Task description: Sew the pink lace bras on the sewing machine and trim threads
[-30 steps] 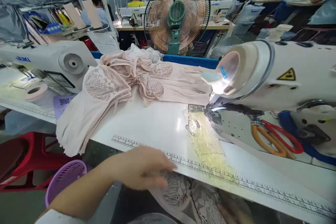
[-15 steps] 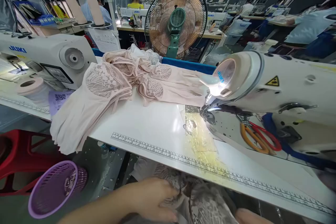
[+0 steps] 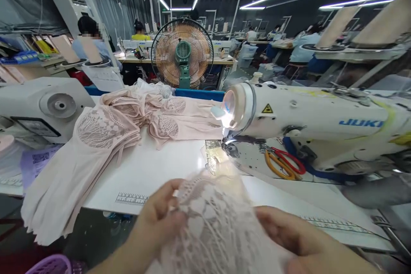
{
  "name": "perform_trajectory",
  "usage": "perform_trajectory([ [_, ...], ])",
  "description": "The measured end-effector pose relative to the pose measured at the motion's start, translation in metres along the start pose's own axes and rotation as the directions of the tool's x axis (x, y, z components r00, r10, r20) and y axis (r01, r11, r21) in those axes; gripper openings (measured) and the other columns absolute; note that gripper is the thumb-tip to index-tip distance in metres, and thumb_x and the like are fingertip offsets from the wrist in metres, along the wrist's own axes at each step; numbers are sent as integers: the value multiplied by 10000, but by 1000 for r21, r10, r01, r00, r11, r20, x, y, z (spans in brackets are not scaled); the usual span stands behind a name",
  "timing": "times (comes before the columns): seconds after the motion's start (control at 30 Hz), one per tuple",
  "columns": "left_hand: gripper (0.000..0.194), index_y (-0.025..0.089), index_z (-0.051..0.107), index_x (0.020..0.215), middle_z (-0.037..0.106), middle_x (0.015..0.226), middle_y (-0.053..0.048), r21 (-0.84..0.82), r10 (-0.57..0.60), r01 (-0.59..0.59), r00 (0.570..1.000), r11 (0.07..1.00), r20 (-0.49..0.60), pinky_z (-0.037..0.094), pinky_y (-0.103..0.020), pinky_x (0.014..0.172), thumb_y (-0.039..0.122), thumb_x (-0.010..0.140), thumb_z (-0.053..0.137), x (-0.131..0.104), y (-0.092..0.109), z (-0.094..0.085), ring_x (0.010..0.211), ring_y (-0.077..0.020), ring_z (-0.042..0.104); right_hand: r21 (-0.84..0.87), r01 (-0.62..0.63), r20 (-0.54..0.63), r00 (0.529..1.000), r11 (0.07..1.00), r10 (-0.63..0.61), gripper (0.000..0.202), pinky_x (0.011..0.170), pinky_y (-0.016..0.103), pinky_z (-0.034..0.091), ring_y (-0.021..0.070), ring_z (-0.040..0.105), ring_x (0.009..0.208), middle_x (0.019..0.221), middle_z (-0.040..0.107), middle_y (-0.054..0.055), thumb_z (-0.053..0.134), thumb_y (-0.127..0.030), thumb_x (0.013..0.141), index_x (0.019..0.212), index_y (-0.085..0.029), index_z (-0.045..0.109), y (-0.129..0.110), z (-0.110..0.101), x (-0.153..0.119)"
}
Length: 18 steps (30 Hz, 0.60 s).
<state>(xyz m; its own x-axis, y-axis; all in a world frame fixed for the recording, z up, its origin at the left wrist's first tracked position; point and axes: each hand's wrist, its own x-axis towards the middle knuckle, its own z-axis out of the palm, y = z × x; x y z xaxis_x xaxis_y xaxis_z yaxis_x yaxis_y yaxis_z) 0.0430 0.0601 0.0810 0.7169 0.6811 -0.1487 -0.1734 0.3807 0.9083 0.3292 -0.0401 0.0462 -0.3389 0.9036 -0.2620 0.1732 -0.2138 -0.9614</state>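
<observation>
Lace garment (image 3: 218,218), before lit sewing machine (image 3: 308,107): held at opposite edges by left hand (image 3: 157,214) and right hand (image 3: 289,231), apparently to spread the lace. Garment pile (image 3: 102,137), left of sewing machine: likely for easy reach.

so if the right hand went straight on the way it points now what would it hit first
The lace, likely: the right hand points leftward at it, fingers at its edge. Beyond lies the left hand, though depth is unclear.

Lace garment (image 3: 215,218) between left grip (image 3: 162,216) and right grip (image 3: 290,229); scissors (image 3: 284,164) beneath sewing machine (image 3: 308,113) arm.
</observation>
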Motion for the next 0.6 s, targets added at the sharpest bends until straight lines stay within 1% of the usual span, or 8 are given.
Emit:
perform_trajectory([
  [0.07, 512, 276, 572, 1149, 707, 983, -66, 138, 99, -86, 991, 987, -90, 538, -446, 822, 585, 742, 615, -2, 30, -17, 928, -308, 672, 72, -58, 106, 993, 996, 50, 662, 575, 229, 394, 135, 530, 682, 786, 553, 17, 698, -709, 580, 952, -178, 567, -11, 2, 22],
  [0.1, 505, 288, 587, 1150, 709, 979, -63, 205, 162, -135, 979, 969, -125, 534, -467, 836, 607, 759, 571, -1, 40, -26, 960, -324, 661, 40, -54, 139, 989, 998, 48, 626, 540, 212, 354, 110, 483, 634, 734, 517, 0, 679, -715, 600, 873, -165, 551, -15, 0, 32],
  [0.17, 513, 302, 609, 1163, 713, 954, -68, 320, 279, -211, 943, 924, -183, 531, -495, 835, 630, 788, 491, 5, 52, -48, 998, -345, 645, -63, -15, 145, 989, 998, 24, 590, 504, 202, 290, 87, 408, 592, 676, 458, -19, 613, -729, 660, 767, -159, 507, -19, -9, 48],
  [0.23, 526, 289, 628, 1167, 716, 907, -81, 402, 352, -241, 908, 884, -229, 537, -496, 803, 627, 791, 484, 17, 56, -74, 986, -350, 645, -156, 22, 106, 994, 988, -5, 568, 507, 207, 267, 87, 379, 597, 661, 432, -24, 566, -721, 715, 725, -158, 492, -19, -21, 60],
  [0.3, 498, 249, 680, 1088, 715, 843, -89, 452, 367, -225, 895, 863, -255, 546, -456, 755, 599, 752, 568, 33, 59, -99, 933, -339, 656, -214, 34, 77, 997, 976, -17, 546, 521, 211, 259, 88, 362, 608, 654, 410, -31, 554, -699, 747, 705, -159, 486, -20, -32, 70],
  [0.4, 394, 197, 735, 839, 703, 745, -76, 551, 335, -133, 898, 824, -284, 530, -337, 643, 518, 612, 745, 55, 65, -129, 823, -291, 661, -262, 49, 71, 997, 964, -31, 547, 515, 210, 246, 81, 329, 593, 649, 364, -45, 520, -709, 764, 692, -170, 454, -26, -39, 80],
  [0.53, 365, 180, 720, 711, 691, 704, -40, 719, 358, -16, 875, 695, -326, 482, -261, 655, 469, 512, 821, 74, 75, -142, 774, -227, 622, -269, 57, 90, 995, 961, -34, 498, 513, 212, 261, 83, 345, 599, 675, 378, -43, 524, -664, 792, 715, -177, 456, -36, -45, 88],
  [0.6, 391, 171, 715, 702, 678, 668, -29, 717, 356, -8, 872, 697, -336, 472, -253, 658, 497, 510, 816, 78, 77, -141, 724, -201, 603, -266, 53, 80, 996, 963, -33, 442, 520, 215, 272, 90, 362, 620, 694, 392, -34, 519, -601, 834, 719, -179, 458, -35, -48, 90],
])
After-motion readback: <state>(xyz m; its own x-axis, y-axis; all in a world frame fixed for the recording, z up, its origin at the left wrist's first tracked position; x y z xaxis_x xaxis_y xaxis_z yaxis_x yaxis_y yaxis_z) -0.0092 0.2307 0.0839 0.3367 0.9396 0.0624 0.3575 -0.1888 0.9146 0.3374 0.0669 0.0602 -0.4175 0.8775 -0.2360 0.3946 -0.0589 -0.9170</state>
